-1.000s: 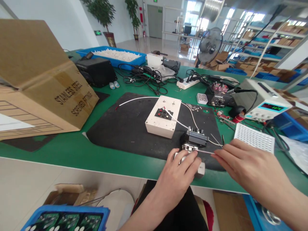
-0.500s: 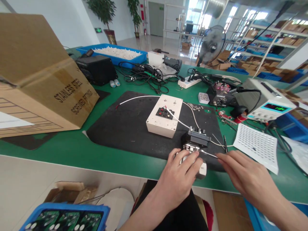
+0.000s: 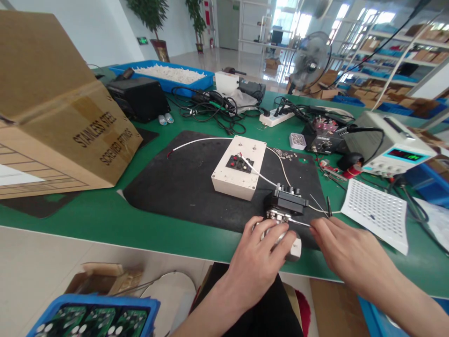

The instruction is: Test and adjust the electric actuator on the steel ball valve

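The left hand (image 3: 261,255) is cupped over a pale metal part (image 3: 293,248) at the near edge of the black mat (image 3: 182,187), fingers curled around it, just in front of the small black fixture (image 3: 286,203). The right hand (image 3: 345,250) pinches a thin pin (image 3: 301,223) at its right end. The pin lies left to right, its far tip touching the fixture's near side, between the two hands

Scene bright, even daylight from windows (image 3: 291,23) at rear; those blow out w/ glare. Shadows soft, faint on counter (image 3: 105,220). Wide-angle distortion bends edges; cardboard box (image 3: 52,103) bulges. Centre sharp; blue bin (image 3: 94,318) at bottom slightly blurred.
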`<state>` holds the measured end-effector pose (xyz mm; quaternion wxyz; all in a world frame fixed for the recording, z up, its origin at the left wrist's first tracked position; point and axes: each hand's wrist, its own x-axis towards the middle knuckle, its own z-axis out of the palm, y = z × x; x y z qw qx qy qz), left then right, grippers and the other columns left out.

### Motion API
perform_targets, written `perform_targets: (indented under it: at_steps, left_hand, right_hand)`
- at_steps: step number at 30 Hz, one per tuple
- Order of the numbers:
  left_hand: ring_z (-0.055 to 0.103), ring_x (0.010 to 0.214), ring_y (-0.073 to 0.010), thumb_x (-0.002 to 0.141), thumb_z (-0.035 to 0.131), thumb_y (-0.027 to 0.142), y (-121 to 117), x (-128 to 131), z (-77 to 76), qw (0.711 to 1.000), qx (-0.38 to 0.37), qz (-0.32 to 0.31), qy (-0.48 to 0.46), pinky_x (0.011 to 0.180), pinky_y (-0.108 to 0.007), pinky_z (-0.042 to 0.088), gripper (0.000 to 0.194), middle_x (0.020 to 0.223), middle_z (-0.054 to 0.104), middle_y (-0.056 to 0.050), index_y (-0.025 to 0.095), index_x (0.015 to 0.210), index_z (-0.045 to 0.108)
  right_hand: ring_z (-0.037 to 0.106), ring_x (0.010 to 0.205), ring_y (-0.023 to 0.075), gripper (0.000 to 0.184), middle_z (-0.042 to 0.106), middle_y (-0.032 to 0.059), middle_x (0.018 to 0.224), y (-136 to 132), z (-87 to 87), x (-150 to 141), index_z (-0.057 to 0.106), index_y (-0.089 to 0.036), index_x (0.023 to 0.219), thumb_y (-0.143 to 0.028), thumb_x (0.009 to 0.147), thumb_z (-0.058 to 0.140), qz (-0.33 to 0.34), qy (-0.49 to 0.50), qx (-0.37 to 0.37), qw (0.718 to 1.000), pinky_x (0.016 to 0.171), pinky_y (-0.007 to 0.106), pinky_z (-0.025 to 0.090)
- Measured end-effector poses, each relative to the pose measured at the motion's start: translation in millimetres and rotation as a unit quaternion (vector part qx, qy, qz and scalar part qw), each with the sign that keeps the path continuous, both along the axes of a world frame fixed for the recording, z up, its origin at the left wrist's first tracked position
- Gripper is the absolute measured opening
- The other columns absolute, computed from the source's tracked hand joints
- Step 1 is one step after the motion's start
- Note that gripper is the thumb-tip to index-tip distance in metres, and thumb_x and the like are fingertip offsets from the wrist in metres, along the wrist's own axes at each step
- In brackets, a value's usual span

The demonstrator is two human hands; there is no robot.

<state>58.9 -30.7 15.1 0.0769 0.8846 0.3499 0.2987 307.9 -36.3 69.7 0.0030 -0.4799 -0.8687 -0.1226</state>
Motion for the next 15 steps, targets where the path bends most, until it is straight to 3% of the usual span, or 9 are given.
perform_targets:
  at_steps: [4, 7, 10, 15]
  left_hand:
    - [0.047, 0.133, -0.0260, 0.097, 0.065, 0.020, 0.7, 0.8, -2.0, 0.999, -0.025, -0.008, -0.020, 0.121, -0.050, 0.035, 0.046, 0.147, 0.059, -0.005, 0.020, 0.142, 0.058]
    - [0.047, 0.133, -0.0260, 0.097, 0.063, 0.019, 1.4, 1.4, -1.7, 0.999, -0.027, -0.013, -0.029, 0.120, -0.050, 0.036, 0.044, 0.146, 0.060, -0.005, 0.020, 0.141, 0.059]
    - [0.048, 0.131, -0.0263, 0.097, 0.062, 0.018, 2.0, 1.4, 0.3, 0.999, -0.025, -0.008, -0.031, 0.118, -0.050, 0.039, 0.043, 0.143, 0.062, -0.006, 0.021, 0.140, 0.060]
    - [0.049, 0.130, -0.0276, 0.096, 0.063, 0.019, 1.0, 0.2, 3.8, 1.000, -0.015, -0.013, -0.007, 0.116, -0.050, 0.040, 0.044, 0.143, 0.060, -0.006, 0.020, 0.140, 0.059]
  right_hand:
    - [0.057, 0.062, 0.0178, 0.018, 0.060, 0.0012, 0.074, 6.8, -43.2, 7.7, 0.054, -0.019, 0.097, -0.023, 0.109, 0.042, -0.012, 0.098, -0.032, 0.995, 0.057, 0.031, 0.028]
    - [0.059, 0.064, 0.0173, 0.019, 0.062, 0.0018, 0.074, 9.9, -61.5, 7.1, 0.052, -0.020, 0.095, -0.023, 0.110, 0.040, -0.025, 0.153, -0.043, 0.987, 0.060, 0.029, 0.035]
    - [0.060, 0.067, 0.0172, 0.019, 0.063, 0.0021, 0.077, 7.8, -55.0, 7.9, 0.054, -0.019, 0.099, -0.024, 0.110, 0.040, -0.027, 0.154, -0.079, 0.984, 0.062, 0.028, 0.038]
    - [0.066, 0.077, 0.0193, 0.016, 0.068, 0.0040, 0.088, -3.9, -10.4, 15.6, 0.059, -0.018, 0.120, -0.024, 0.108, 0.049, 0.006, 0.103, -0.036, 0.994, 0.066, 0.030, 0.038]
